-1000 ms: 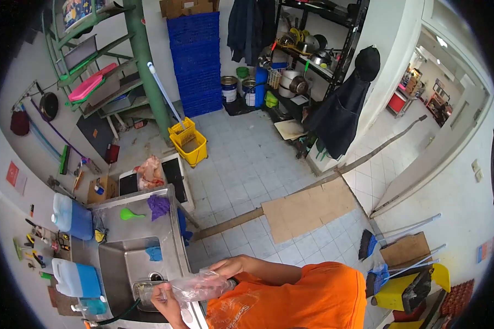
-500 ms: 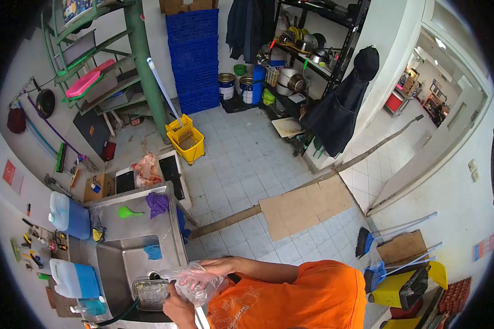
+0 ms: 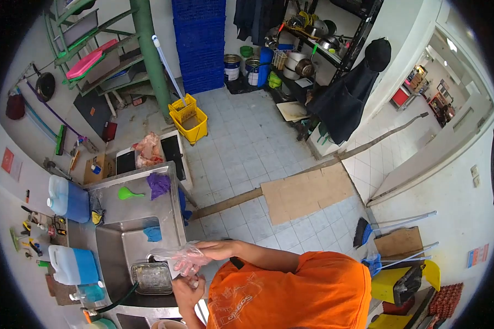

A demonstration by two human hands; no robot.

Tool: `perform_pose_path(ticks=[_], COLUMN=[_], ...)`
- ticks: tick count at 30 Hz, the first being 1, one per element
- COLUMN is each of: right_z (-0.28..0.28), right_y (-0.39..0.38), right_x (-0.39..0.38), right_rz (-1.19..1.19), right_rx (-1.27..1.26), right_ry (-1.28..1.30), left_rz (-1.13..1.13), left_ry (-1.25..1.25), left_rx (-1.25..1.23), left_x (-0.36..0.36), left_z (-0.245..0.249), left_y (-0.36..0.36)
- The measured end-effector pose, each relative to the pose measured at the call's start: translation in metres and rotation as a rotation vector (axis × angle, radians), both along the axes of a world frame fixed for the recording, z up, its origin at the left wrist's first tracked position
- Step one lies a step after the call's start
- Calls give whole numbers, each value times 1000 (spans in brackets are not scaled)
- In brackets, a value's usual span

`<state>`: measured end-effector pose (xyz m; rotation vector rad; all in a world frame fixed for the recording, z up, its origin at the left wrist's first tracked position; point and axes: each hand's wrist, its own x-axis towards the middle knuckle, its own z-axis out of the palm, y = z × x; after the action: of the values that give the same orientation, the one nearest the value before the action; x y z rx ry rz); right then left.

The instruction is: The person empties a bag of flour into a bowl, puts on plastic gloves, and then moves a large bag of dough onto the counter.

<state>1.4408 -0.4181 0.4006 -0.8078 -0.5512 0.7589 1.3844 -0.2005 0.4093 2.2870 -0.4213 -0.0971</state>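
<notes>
My right hand (image 3: 206,254) reaches in from the right, with thin clear plastic (image 3: 175,253) over its fingers like a loose glove. Its fingers look slightly apart inside the plastic. Just below, my left hand (image 3: 189,290) is closed, its fingertips pinching the lower part of the plastic. Both hands are over the right edge of the steel sink (image 3: 111,249). A rectangular metal tray (image 3: 151,278) lies in the basin just left of them. Behind the tray is a blue cloth (image 3: 152,234).
Blue liquid jugs (image 3: 68,200) line the sink's left side. A green scoop (image 3: 129,193) and purple cloth (image 3: 159,186) lie on the drainboard. Beyond stand a yellow mop bucket (image 3: 191,125) and stacked blue crates (image 3: 199,49). Cardboard (image 3: 307,194) covers floor tiles.
The plastic has gone from a bunched heap around my right hand to a flatter shape stretching left. My left hand has moved slightly right, below my right fingers. The view has shifted.
</notes>
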Motion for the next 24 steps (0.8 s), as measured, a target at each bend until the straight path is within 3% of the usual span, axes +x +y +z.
perform_pose_path(ticks=[4, 6, 7, 10, 18, 20, 24], right_z=[0, -4, -4, -8, -3, -6, -15], right_y=[-3, -7, -10, -14, -15, -13, -16], right_x=[-7, -11, -12, -14, -15, -16, -20], right_rz=[9, 27, 36, 52, 109, 137, 194], right_rx=[32, 53, 11, -23, -86, 62, 17], right_ry=[17, 49, 67, 71, 62, 28, 34], left_rz=[126, 170, 50, 117, 182, 201, 206], left_ry=[101, 145, 208, 164, 78, 22, -9], left_rx=[-103, -683, -622, -464, -447, -490, -449], left_x=[5, 3, 9, 11, 11, 11, 10], left_z=[-25, -30, -22, 5, 10, 5, 12], left_y=[3, 3, 17, 11, 14, 15, 16])
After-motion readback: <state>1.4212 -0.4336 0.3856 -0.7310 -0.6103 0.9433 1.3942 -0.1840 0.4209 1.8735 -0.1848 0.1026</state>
